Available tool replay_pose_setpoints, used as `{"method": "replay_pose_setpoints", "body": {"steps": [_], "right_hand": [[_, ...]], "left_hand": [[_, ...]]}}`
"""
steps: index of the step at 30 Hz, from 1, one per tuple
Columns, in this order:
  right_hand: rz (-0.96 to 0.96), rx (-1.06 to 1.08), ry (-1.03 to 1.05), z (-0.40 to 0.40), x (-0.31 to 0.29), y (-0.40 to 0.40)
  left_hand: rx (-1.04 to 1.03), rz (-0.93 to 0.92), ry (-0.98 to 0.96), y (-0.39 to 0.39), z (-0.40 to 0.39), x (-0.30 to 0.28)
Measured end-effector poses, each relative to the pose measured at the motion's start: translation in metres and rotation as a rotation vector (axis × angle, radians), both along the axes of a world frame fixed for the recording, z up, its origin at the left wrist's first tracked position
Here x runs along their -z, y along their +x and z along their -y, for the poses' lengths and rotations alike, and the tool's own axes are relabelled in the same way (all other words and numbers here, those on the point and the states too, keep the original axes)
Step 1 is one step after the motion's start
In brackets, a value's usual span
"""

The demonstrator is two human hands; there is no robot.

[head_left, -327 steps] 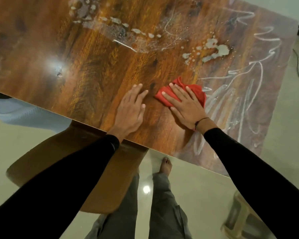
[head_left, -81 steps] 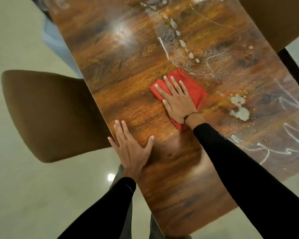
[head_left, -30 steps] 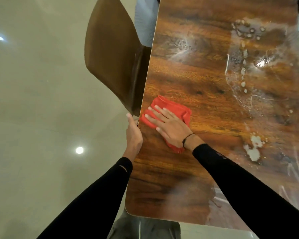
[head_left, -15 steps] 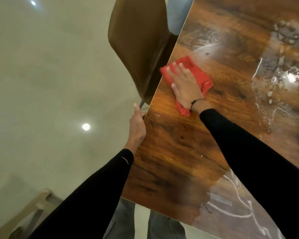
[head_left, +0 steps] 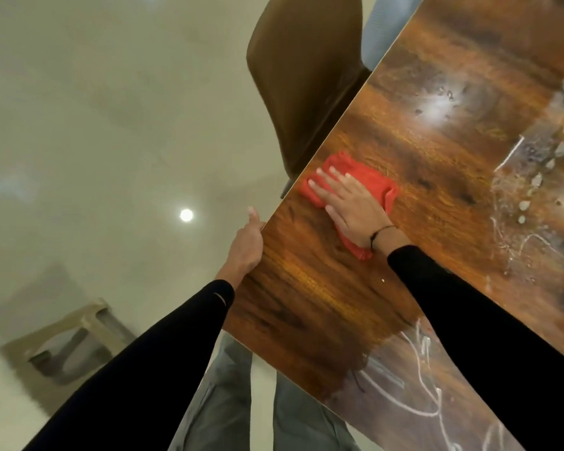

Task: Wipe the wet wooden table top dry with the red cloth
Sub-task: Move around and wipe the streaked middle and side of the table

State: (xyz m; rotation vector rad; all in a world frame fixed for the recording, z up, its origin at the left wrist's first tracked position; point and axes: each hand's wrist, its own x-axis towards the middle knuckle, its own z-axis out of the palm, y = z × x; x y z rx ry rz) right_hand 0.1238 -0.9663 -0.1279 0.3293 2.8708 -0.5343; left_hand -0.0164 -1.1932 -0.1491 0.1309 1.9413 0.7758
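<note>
My right hand (head_left: 352, 206) lies flat with spread fingers on the red cloth (head_left: 380, 187) and presses it onto the wooden table top (head_left: 437, 177) close to the table's left edge. Cloth shows around the fingers and below the wrist. My left hand (head_left: 246, 245) grips the table's left edge, its fingers hidden under the rim. Water drops and streaks (head_left: 528, 177) lie on the right part of the top, and white wet streaks (head_left: 417, 395) mark the near corner.
A brown chair (head_left: 306, 79) stands tucked against the table's left edge just beyond the cloth. A beige plastic stool (head_left: 66, 343) sits on the glossy floor at lower left. My legs in grey trousers (head_left: 228, 408) are below the near table edge.
The right hand has slid the cloth back toward me along the left edge, after pushing it away half a second before. The left hand keeps its grip on the table edge. The view has shifted.
</note>
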Motion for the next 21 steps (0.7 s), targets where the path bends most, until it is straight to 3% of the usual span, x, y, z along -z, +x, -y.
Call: {"method": "replay_pose_setpoints", "body": {"steps": [2,4,8,11,17,21], "right_hand": [[-0.003,0.073,0.034,0.014,0.0,-0.016],[-0.011,0.047,0.051,0.033,0.001,-0.011],[-0.028,-0.295,0.052,0.055,0.013,0.051],[-0.048,-0.445,0.015,0.026,0.02,0.081],[-0.004,0.03,0.134,-0.013,0.016,0.049],[-0.037,0.033,0.152,0.022,0.015,0.027]], "left_hand": [[0.169,-0.345,-0.094,0.012,0.011,0.004],[0.252,-0.549,-0.116,0.025,0.015,0.006],[0.266,-0.705,-0.128,0.03,0.012,0.01],[0.284,-0.744,-0.167,0.031,0.012,0.015],[0.339,-0.817,-0.217,0.029,0.012,0.02],[0.351,-0.86,-0.24,0.031,0.011,0.02]]}}
